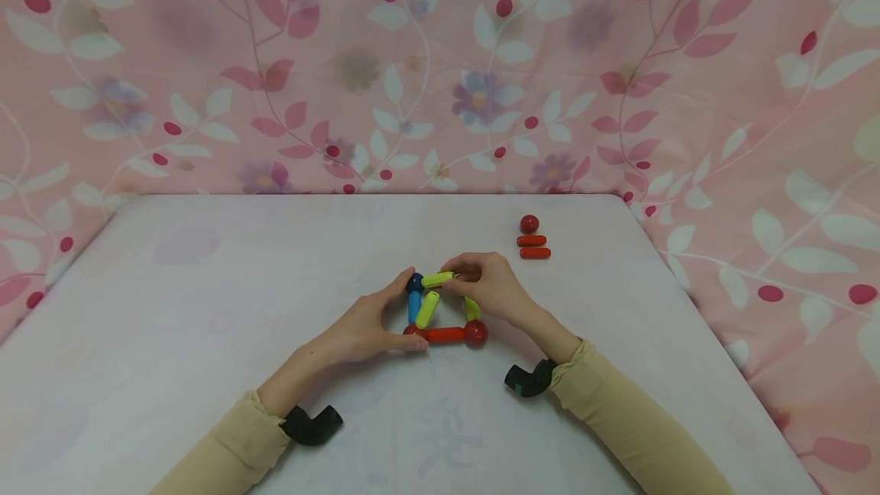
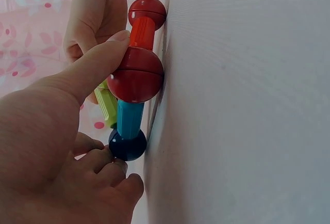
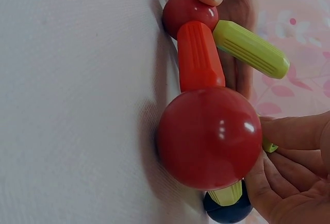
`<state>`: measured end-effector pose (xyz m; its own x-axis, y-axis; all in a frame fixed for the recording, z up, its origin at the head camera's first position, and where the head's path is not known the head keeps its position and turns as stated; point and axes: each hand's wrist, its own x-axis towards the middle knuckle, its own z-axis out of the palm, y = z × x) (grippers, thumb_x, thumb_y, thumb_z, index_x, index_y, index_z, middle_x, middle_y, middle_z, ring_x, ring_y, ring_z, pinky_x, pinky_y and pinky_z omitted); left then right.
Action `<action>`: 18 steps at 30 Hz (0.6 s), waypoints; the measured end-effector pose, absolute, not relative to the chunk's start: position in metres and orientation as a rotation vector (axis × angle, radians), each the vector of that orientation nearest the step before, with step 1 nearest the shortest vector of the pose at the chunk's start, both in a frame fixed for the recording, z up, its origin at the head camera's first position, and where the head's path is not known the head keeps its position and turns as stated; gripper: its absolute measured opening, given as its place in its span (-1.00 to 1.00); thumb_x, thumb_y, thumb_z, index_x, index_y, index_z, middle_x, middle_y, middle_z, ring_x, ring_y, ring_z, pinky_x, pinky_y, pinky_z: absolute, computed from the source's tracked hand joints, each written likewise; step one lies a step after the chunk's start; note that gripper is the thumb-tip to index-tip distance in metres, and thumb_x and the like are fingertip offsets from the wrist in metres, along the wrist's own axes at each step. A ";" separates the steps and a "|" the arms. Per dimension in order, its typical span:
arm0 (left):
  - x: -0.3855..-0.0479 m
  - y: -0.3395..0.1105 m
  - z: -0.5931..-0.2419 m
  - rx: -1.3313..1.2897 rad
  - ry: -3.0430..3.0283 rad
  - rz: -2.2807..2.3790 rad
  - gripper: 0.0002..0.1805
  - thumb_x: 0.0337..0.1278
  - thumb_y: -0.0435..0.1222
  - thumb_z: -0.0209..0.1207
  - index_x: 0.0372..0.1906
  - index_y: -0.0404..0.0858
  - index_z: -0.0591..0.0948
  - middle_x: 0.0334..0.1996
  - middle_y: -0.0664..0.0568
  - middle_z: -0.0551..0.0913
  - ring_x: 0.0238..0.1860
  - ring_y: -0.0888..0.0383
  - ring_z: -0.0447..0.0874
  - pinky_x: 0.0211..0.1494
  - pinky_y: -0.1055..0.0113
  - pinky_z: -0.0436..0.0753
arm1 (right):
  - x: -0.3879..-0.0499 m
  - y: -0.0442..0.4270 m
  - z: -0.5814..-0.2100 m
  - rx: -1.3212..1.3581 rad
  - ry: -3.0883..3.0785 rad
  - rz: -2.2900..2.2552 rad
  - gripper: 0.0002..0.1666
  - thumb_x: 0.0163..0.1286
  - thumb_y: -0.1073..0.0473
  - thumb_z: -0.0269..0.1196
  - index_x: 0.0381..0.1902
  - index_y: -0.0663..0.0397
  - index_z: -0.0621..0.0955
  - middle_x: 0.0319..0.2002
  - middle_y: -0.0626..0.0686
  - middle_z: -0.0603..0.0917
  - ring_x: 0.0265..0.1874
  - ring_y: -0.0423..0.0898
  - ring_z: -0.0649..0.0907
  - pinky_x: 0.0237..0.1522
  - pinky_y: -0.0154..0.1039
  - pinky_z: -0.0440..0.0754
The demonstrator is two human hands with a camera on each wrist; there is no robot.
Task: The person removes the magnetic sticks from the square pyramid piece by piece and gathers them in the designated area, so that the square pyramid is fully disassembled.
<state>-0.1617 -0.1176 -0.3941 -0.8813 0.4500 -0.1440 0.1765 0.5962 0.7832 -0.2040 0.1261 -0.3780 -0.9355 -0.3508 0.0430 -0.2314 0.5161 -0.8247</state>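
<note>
A frame of toy balls and rods lies on the table. Its front edge is a red rod [image 1: 445,335] between a left red ball [image 2: 136,74] and a right red ball [image 1: 476,333]. A blue rod [image 1: 414,307] links the left ball to a dark blue ball [image 1: 415,283]. My left hand [image 1: 364,327] grips this side, thumb on the red ball, fingers by the blue one. My right hand [image 1: 498,289] pinches a yellow-green rod [image 1: 438,279] beside the blue ball. Another yellow-green rod [image 3: 252,48] tilts up from the left red ball. Behind my right hand, another dark blue ball [image 3: 229,209] is partly hidden.
Toward the back right of the white table [image 1: 206,289] lie a loose red ball [image 1: 529,224] and two red rods [image 1: 535,253], one behind the other. A floral curtain [image 1: 440,98] hangs behind the table. Black curved pieces [image 1: 312,425] sit at both wrists.
</note>
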 end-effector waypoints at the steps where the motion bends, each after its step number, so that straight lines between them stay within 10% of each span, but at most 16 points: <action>1: -0.162 -0.118 -0.394 0.507 2.500 1.175 0.24 -0.14 0.21 0.46 0.62 0.07 0.00 0.57 0.06 0.13 0.58 -0.05 0.06 0.49 -0.24 0.21 | -0.204 0.126 -0.379 -0.512 2.623 -1.396 -0.75 0.31 0.19 0.40 -0.04 0.03 0.73 -0.11 0.00 0.78 -0.19 -0.11 0.76 -0.10 -0.24 0.74; 18: -0.161 -0.117 -0.393 0.507 2.507 1.175 0.23 -0.14 0.18 0.48 0.62 0.07 0.01 0.57 0.05 0.14 0.57 -0.06 0.06 0.51 -0.21 0.19 | -0.206 0.131 -0.375 -0.466 2.589 -1.430 -0.74 0.30 0.19 0.41 -0.04 0.00 0.74 -0.09 0.01 0.77 -0.16 -0.08 0.75 -0.04 -0.20 0.73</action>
